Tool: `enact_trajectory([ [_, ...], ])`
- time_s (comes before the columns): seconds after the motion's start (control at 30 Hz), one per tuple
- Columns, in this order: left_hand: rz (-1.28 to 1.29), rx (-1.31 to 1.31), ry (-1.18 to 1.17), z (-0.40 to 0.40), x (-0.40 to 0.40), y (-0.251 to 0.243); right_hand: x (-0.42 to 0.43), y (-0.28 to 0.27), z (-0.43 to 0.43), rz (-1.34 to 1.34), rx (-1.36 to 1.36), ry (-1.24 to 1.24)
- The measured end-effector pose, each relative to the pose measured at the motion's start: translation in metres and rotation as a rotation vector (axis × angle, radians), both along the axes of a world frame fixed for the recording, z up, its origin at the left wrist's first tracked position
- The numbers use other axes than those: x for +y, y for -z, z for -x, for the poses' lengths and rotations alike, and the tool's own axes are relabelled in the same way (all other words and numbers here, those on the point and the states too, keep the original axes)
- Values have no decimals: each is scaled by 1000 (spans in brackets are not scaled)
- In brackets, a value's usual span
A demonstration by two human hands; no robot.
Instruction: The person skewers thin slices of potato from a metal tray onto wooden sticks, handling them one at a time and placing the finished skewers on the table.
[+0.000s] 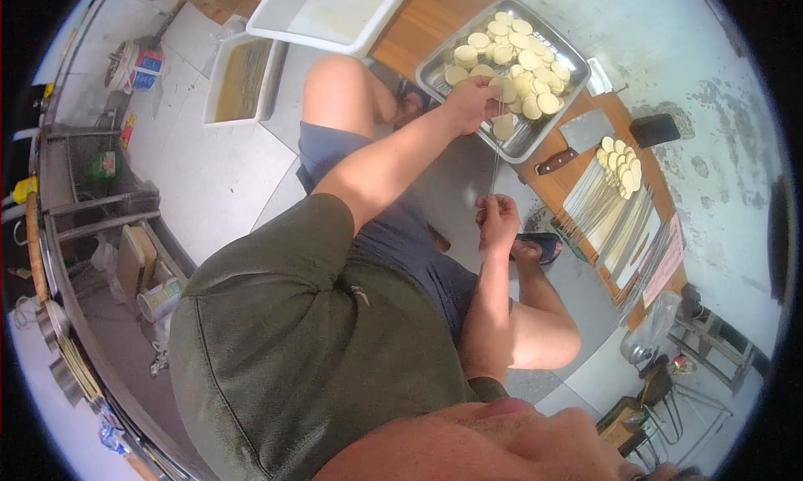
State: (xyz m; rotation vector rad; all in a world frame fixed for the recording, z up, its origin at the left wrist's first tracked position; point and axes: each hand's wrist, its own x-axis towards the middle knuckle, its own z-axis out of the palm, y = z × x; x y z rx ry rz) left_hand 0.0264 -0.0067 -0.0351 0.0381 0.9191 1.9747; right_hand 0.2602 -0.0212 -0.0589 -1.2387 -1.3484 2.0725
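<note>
My left hand reaches over the near edge of a metal tray and grips a pale round slice, probably potato, at a thin skewer. Another slice sits on the skewer just below these fingers. The skewer's lower end is pinched in the fingers of my right hand, above the floor between my legs. Many loose slices lie heaped in the tray. How far the skewer passes through the gripped slice is hidden by my fingers.
A cleaver lies beside the tray on a wooden table. Beyond it, loaded skewers and bare skewers rest on a white board. White plastic tubs stand left of the tray; a lower tub holds skewers in brownish liquid.
</note>
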Motion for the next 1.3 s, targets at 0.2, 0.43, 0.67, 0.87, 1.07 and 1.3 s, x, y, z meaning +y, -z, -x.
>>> enact_trajectory([
  [0.2, 71, 40, -36, 5, 1, -1, 0, 4, -2, -38, 27, 16],
  [0.43, -85, -45, -55, 30, 1, -1, -6, 6, -6, -81, 43, -1],
  [0.67, -90, -2, -117, 34, 2, -8, -7, 6, -7, -145, 9, -44],
  [0.87, -25, 119, -77, 29, -2, -14, -6, 8, -9, -137, -1, -47],
  [1.07, -5, 125, -92, 29, 0, -18, -5, 8, -10, -138, -33, -38],
  [1.3, -36, 138, -82, 32, 1, -12, -9, 4, -7, -99, 52, -20],
])
